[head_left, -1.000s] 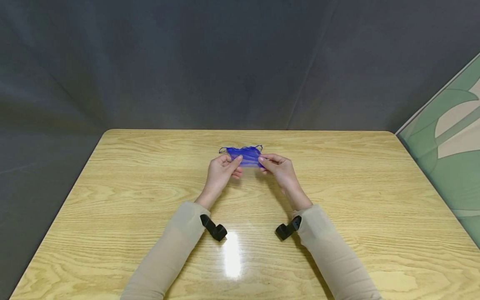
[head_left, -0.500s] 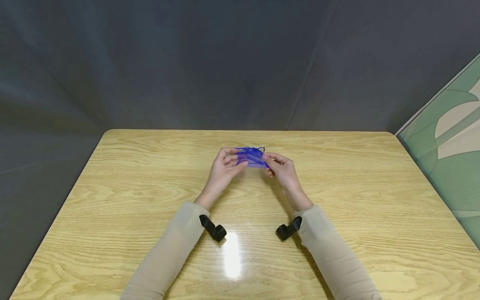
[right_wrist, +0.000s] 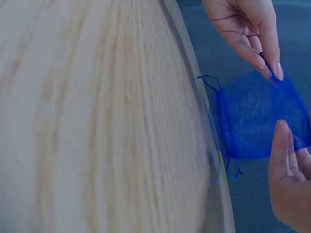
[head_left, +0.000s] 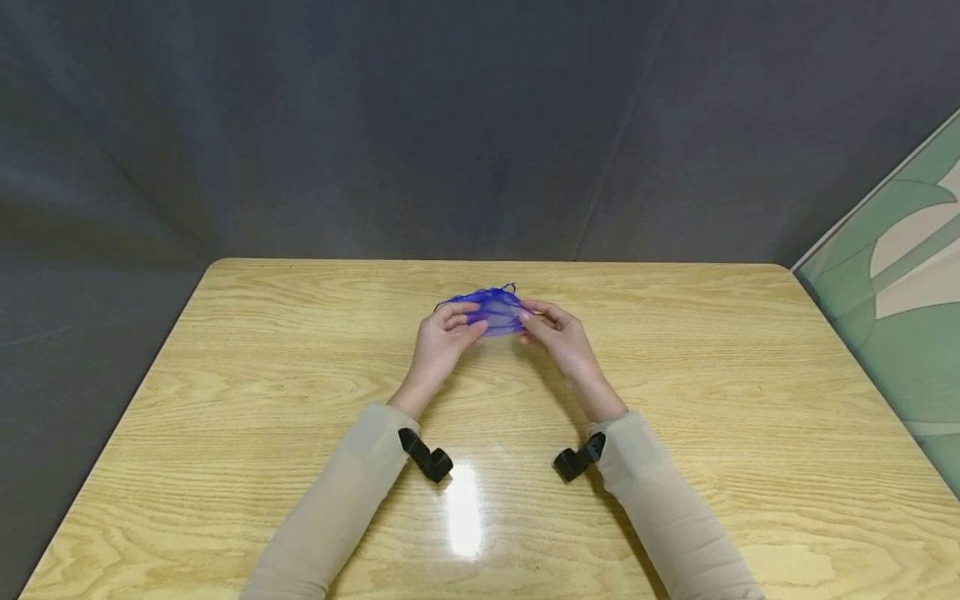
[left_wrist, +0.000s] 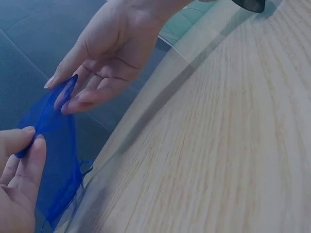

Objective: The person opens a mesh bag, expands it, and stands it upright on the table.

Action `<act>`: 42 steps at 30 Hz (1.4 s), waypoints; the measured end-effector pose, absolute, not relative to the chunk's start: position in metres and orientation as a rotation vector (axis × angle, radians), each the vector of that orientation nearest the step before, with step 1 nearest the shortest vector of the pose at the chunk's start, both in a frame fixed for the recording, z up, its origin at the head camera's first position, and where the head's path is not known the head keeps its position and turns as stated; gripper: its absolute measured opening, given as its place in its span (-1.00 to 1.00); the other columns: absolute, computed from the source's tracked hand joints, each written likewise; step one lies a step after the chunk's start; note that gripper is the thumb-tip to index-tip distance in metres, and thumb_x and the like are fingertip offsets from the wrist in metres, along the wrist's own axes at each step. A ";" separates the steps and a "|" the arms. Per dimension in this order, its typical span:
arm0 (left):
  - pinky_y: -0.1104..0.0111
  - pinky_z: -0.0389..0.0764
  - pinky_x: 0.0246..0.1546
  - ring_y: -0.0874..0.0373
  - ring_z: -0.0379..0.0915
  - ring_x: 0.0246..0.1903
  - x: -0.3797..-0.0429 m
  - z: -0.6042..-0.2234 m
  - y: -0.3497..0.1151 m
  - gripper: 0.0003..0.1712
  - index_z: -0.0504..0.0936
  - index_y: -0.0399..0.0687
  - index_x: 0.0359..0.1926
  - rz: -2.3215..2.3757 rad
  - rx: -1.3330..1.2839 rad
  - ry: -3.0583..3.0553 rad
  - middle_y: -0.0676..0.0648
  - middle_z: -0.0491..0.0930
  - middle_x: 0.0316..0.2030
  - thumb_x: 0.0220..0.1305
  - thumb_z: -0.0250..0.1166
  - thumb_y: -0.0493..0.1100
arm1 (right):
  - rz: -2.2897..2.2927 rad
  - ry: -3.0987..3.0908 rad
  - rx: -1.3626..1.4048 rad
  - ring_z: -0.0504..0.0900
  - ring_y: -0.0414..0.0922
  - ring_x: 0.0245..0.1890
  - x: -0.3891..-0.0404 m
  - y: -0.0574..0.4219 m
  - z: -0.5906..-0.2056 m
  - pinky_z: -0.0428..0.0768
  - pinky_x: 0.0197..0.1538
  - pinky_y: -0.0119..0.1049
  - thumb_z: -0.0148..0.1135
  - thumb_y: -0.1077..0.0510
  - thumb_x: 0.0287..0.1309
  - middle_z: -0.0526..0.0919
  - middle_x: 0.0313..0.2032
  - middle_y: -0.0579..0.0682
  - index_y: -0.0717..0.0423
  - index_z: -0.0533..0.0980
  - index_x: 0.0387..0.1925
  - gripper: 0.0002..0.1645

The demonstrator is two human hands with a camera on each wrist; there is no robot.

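Note:
A sheer blue drawstring pouch (head_left: 501, 312) is held up between both hands over the far middle of the table. My left hand (head_left: 437, 340) pinches one side of it between thumb and fingers. On the opposite side, my right hand (head_left: 567, 340) holds the pouch with its thumb in front and fingers behind. The gathered mouth faces the far edge, and a cord loop (right_wrist: 210, 81) sticks out at each end of it in the right wrist view. Folds of the thin pouch (left_wrist: 57, 155) hang beneath the fingers in the left wrist view.
The wood-grain table (head_left: 247, 375) ends just beyond the pouch. Dark grey fabric (head_left: 480, 133) stands behind and to the left, and a green leaf-patterned panel (head_left: 900, 292) at right. Each sleeve carries a black wrist camera (head_left: 427, 457).
The pouch shifts right, then back left, and its lower edge now looks rounder. My left fingers spread and settle on its side again. My right hand keeps its hold.

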State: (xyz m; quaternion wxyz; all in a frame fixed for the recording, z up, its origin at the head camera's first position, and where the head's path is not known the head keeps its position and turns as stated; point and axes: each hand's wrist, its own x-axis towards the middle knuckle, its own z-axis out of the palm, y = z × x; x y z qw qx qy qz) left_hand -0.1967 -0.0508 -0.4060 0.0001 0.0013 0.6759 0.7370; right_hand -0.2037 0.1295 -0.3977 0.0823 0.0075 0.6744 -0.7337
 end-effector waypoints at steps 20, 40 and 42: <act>0.40 0.69 -0.43 0.15 0.60 -0.53 -0.196 -0.406 -0.049 -0.80 0.54 -0.39 -0.24 2.350 -0.068 2.151 0.10 0.53 -0.59 0.12 0.35 -0.38 | -2.175 2.052 0.040 0.60 -0.34 -0.52 -0.202 0.129 -0.395 0.64 -0.31 -0.52 0.16 0.40 0.20 0.60 -0.56 -0.27 0.41 0.42 0.06 -0.62; 0.44 0.66 -0.51 0.23 0.55 -0.60 -0.194 -0.406 -0.048 -0.76 0.54 -0.34 -0.10 2.270 -0.006 2.200 0.09 0.38 -0.67 0.21 0.28 -0.34 | -2.156 2.166 0.087 0.32 -0.36 -0.67 -0.202 0.121 -0.398 0.32 -0.54 -0.53 0.21 0.38 0.16 0.34 -0.69 -0.25 0.07 0.46 -0.27 -0.82; 0.41 0.68 -0.49 0.23 0.55 -0.59 -0.194 -0.407 -0.049 -0.74 0.56 -0.35 -0.06 2.262 0.017 2.214 0.08 0.38 -0.64 0.22 0.26 -0.35 | -2.150 2.185 0.084 0.30 -0.36 -0.69 -0.202 0.121 -0.398 0.29 -0.56 -0.53 0.20 0.37 0.17 0.32 -0.70 -0.25 0.12 0.46 -0.24 -0.84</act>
